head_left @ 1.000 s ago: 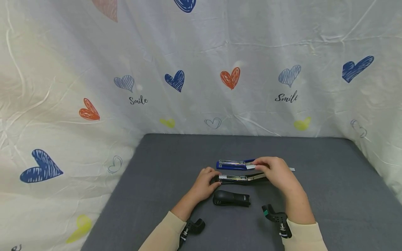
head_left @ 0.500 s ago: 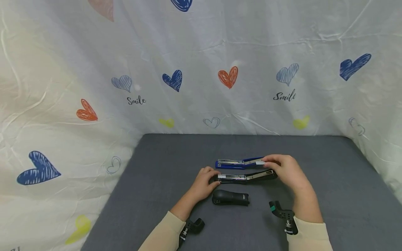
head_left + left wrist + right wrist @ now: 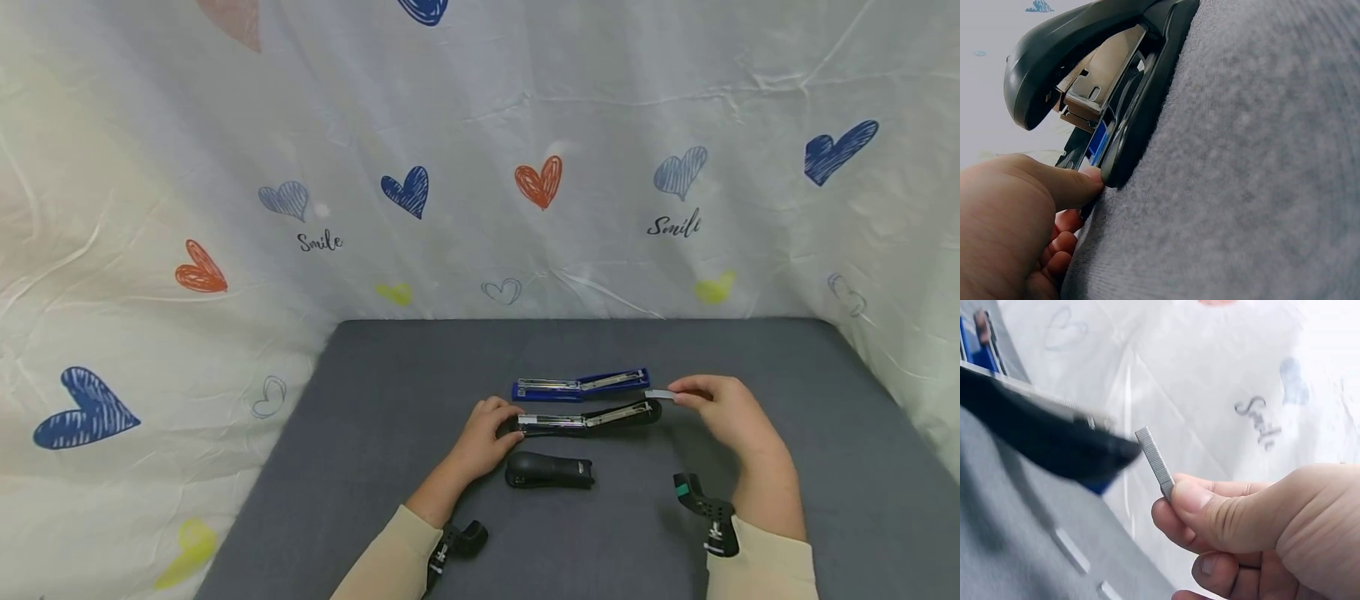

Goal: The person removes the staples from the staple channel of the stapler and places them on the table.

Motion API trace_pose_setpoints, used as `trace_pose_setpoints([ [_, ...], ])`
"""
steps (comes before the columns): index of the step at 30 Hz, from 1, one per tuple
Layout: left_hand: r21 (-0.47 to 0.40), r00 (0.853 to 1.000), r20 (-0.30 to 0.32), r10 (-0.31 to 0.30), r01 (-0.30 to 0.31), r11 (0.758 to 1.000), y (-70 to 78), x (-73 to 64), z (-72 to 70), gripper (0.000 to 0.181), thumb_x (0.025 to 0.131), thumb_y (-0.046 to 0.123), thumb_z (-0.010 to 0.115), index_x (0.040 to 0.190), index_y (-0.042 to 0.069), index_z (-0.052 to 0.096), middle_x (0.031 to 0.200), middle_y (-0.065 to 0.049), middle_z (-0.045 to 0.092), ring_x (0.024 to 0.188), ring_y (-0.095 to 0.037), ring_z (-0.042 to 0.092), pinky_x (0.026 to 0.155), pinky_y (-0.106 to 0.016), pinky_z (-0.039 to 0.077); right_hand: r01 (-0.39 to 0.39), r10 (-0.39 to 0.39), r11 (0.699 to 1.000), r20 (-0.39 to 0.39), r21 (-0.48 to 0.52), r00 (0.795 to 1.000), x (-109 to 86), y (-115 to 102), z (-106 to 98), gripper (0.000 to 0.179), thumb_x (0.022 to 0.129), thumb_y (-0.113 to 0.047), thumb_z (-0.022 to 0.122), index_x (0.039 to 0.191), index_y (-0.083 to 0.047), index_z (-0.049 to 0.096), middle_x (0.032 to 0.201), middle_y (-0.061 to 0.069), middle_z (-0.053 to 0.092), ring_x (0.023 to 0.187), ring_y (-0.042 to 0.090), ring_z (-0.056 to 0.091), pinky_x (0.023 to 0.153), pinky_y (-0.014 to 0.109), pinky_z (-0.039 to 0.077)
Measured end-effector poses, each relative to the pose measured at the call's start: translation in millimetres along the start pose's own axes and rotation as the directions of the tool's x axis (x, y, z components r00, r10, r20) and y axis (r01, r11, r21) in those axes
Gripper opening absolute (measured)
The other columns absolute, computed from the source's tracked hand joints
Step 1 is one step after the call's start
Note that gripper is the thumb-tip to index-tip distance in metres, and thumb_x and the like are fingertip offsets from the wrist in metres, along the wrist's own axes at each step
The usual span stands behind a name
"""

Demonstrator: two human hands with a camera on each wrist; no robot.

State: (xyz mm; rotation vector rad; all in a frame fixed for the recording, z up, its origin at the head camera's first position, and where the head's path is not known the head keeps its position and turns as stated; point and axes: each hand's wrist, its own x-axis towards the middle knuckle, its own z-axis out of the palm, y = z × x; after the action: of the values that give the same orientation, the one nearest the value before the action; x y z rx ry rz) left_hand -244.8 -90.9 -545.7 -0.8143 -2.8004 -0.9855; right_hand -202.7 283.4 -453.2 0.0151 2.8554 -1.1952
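In the head view my left hand [image 3: 486, 437] grips the left end of a black stapler [image 3: 551, 423] whose top is swung open to the right. My right hand [image 3: 731, 417] pinches a silver strip of staples [image 3: 1155, 459] between thumb and fingers, just beyond that stapler's raised right end. A blue stapler [image 3: 547, 388], likewise swung open, lies right behind the black one. Nearest to me rests a second black stapler [image 3: 551, 471], its top folded over its base. It looms large in the left wrist view, with my left thumb [image 3: 1079, 187] overlapping its end.
A grey cloth-covered table [image 3: 420, 367] carries everything. Two more staple strips [image 3: 1071, 550] lie on it in the right wrist view. Behind the table hangs a white curtain [image 3: 465, 125] printed with hearts. Each wrist wears a black camera mount [image 3: 708, 508].
My right hand has moved right with the staple strip, from over the blue stapler to past the open black stapler's right end, uncovering both open staplers. My left hand has stayed in place.
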Motion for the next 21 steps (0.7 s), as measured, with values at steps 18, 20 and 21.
trace_pose_setpoints([
  [18, -0.005, 1.0, -0.006, -0.007, 0.007, 1.0, -1.3, 0.8, 0.1, 0.032, 0.095, 0.019, 0.076, 0.125, 0.011, 0.072, 0.111, 0.0, 0.06, 0.099, -0.018, 0.05, 0.087, -0.039, 0.046, -0.049, 0.058, 0.997, 0.145, -0.068, 0.988, 8.0, 34.5, 7.9, 0.021, 0.099, -0.01, 0.067, 0.11, 0.006, 0.074, 0.112, 0.025, 0.069, 0.1, 0.036, 0.062, 0.088, 0.057, 0.047],
  [20, -0.005, 1.0, -0.006, -0.009, 0.009, 1.0, -0.6, 1.4, -0.4, 0.031, 0.095, 0.019, 0.076, 0.125, 0.011, 0.072, 0.111, 0.0, 0.06, 0.099, -0.018, 0.05, 0.087, -0.038, 0.046, -0.051, 0.06, 0.997, 0.154, -0.065, 0.986, 9.6, 35.4, 11.3, 0.02, 0.098, -0.01, 0.068, 0.108, 0.006, 0.074, 0.11, 0.023, 0.07, 0.1, 0.035, 0.062, 0.088, 0.057, 0.047],
  [21, -0.005, 1.0, -0.005, -0.011, 0.011, 1.0, -0.1, 1.6, -0.7, 0.031, 0.095, 0.019, 0.076, 0.125, 0.011, 0.072, 0.111, 0.0, 0.06, 0.1, -0.018, 0.05, 0.088, -0.039, 0.046, -0.053, 0.062, 0.997, 0.157, -0.064, 0.986, 10.4, 35.9, 13.0, 0.02, 0.098, -0.01, 0.069, 0.107, 0.006, 0.074, 0.108, 0.023, 0.071, 0.099, 0.035, 0.062, 0.088, 0.057, 0.047],
])
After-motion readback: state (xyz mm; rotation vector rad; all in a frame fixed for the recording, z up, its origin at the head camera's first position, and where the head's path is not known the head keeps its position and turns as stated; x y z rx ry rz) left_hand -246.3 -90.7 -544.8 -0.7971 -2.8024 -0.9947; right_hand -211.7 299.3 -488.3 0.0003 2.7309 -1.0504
